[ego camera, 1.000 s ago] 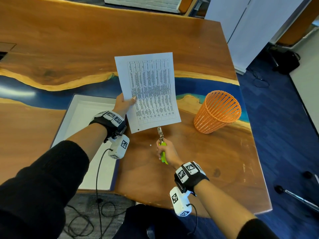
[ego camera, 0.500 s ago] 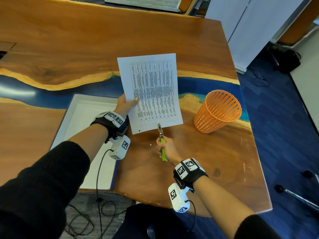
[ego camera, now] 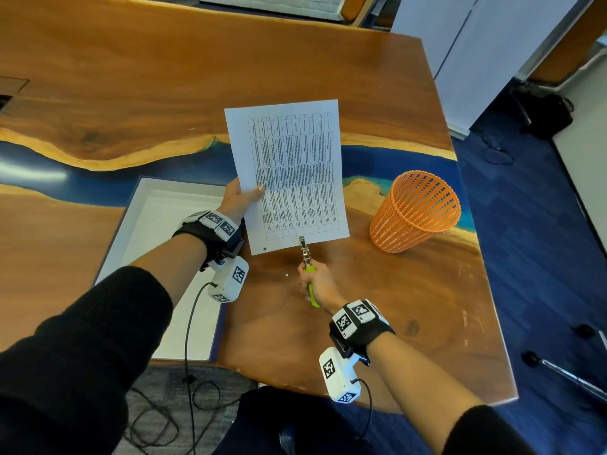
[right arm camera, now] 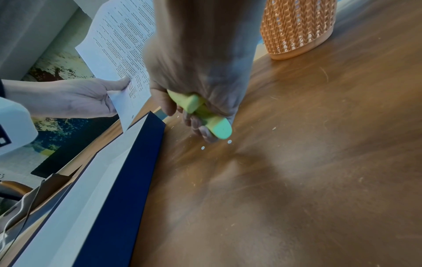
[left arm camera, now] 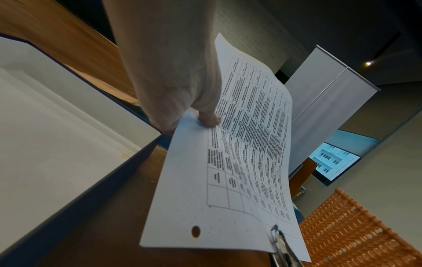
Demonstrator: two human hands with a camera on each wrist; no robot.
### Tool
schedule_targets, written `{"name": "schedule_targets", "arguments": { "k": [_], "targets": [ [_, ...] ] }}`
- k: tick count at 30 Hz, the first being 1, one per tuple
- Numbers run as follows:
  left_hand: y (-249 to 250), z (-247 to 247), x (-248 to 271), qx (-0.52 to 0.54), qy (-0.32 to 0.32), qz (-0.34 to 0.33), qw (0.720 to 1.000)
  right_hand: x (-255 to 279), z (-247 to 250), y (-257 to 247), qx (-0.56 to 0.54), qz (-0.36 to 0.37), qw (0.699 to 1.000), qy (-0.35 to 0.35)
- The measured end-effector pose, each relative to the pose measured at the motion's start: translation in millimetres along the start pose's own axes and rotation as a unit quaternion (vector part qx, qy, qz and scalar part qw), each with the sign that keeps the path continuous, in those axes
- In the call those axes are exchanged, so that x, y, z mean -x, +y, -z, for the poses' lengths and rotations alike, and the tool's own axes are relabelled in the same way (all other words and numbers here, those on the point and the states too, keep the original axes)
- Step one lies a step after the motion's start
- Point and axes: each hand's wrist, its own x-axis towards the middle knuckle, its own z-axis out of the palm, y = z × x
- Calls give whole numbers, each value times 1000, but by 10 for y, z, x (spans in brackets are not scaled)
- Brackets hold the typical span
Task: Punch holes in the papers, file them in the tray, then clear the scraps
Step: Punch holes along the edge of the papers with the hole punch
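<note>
My left hand [ego camera: 241, 198] pinches a printed sheet of paper [ego camera: 289, 172] by its left edge and holds it above the table. One round hole [left arm camera: 196, 231] shows near the sheet's lower left corner. My right hand [ego camera: 317, 282] grips the green handles [right arm camera: 200, 112] of a metal hole punch [ego camera: 304, 251]. The punch's tip sits over the paper's bottom edge [left arm camera: 275, 233], near its middle. A white tray [ego camera: 157, 231] with dark blue walls lies at the left, beside my left wrist. Small white paper dots [right arm camera: 229, 141] lie on the wood under my right hand.
An orange mesh wastebasket [ego camera: 415, 211] stands on the table to the right of the paper. The wooden table [ego camera: 377, 323] has a blue resin band across it. Its near edge and right edge drop to blue carpet. Cables hang below my left arm.
The paper has come slightly nearer and to the right. My right hand has pushed the punch forward, so its tip now overlaps the sheet's bottom edge.
</note>
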Motion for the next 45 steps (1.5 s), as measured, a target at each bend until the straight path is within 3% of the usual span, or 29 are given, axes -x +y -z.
{"name": "schedule_targets", "arguments": {
  "k": [29,45],
  "targets": [
    [-74,-13,-50,-9,-5,12,1000,-12,6,57,52,8,997,49],
    [-41,-5,-66,-20,33,3,999,26,17,42,-8,144,989,18]
  ]
}}
